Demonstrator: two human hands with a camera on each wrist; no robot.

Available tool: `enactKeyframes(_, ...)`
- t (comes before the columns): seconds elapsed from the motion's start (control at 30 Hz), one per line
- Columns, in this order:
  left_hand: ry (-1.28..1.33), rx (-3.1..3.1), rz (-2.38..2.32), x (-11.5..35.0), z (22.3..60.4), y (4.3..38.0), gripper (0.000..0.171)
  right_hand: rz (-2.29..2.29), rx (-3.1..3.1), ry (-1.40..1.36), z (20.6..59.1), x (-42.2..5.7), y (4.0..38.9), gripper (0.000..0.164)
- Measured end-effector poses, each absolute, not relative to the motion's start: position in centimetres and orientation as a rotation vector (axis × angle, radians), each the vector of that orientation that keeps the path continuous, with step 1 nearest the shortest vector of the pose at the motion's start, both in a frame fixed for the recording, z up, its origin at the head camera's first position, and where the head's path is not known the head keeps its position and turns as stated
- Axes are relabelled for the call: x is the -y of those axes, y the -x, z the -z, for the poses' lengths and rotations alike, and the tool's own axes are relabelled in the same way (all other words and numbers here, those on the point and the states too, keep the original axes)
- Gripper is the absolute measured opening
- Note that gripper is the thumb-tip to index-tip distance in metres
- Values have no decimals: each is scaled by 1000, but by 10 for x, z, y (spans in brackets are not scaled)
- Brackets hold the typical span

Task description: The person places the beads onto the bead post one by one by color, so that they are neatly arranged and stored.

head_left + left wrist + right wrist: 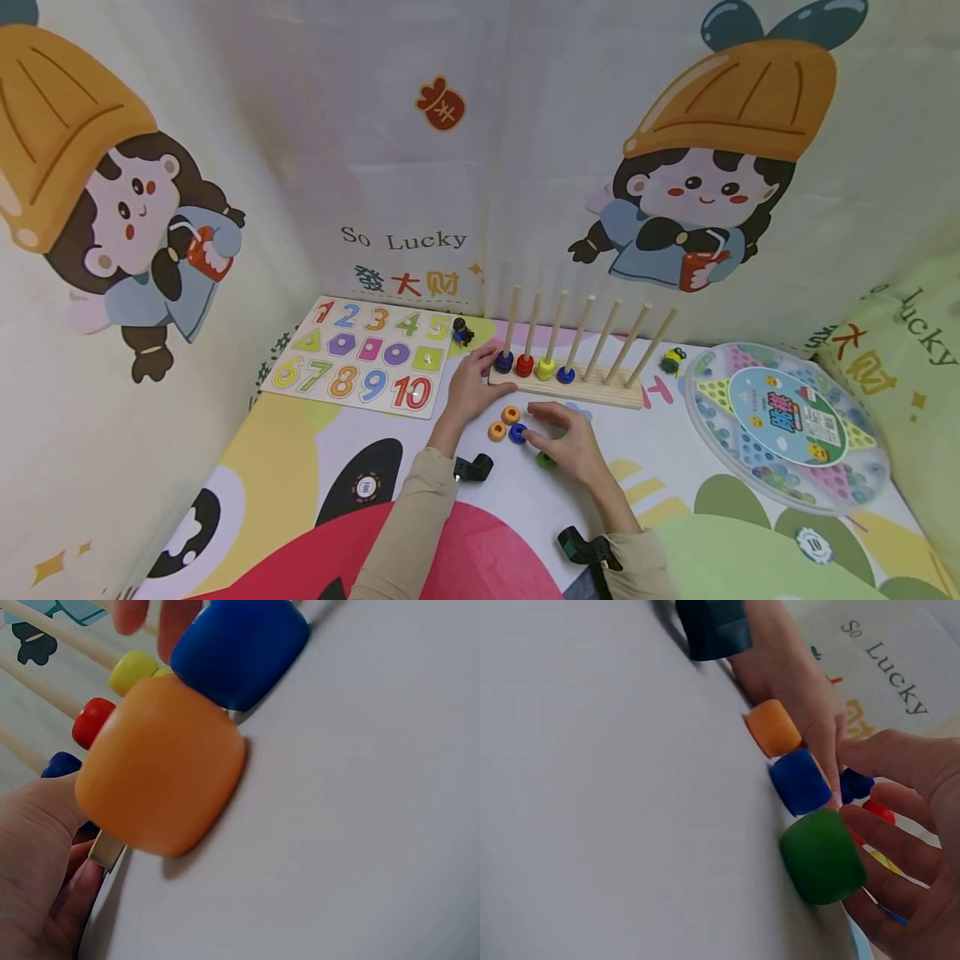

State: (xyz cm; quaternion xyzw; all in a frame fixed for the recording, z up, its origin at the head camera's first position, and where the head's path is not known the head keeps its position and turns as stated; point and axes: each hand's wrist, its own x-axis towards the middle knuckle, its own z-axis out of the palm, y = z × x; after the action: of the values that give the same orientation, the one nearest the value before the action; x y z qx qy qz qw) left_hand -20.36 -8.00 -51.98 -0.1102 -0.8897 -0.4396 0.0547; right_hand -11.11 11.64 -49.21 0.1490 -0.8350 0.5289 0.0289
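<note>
In the head view my left hand [471,387] grips the left end of a wooden peg stand [607,394], thumb in front. Blue beads [503,362], red beads [524,367], yellow beads [545,369] and a blue bead [566,376] sit on its left pegs. My right hand [567,439] hovers with parted, bent fingers beside a loose blue bead [517,433]; whether it touches the bead I cannot tell. Two orange beads [497,431] lie to the left of that one. A green bead [823,857] lies below the right fingers, partly covered in the head view.
Left of the stand lies a number puzzle board [360,358]. A small dark figure [462,332] stands by its corner. On the right are a yellow-green toy [673,360] and a round, clear-cased game board [787,425]. A patterned cloth wall [525,167] rises behind.
</note>
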Motion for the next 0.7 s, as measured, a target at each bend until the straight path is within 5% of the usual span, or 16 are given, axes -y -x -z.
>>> enactKeyframes(0.7,329,2708,1350,81,521,204,73,-1511,2653,-565,493,-112,111,30)
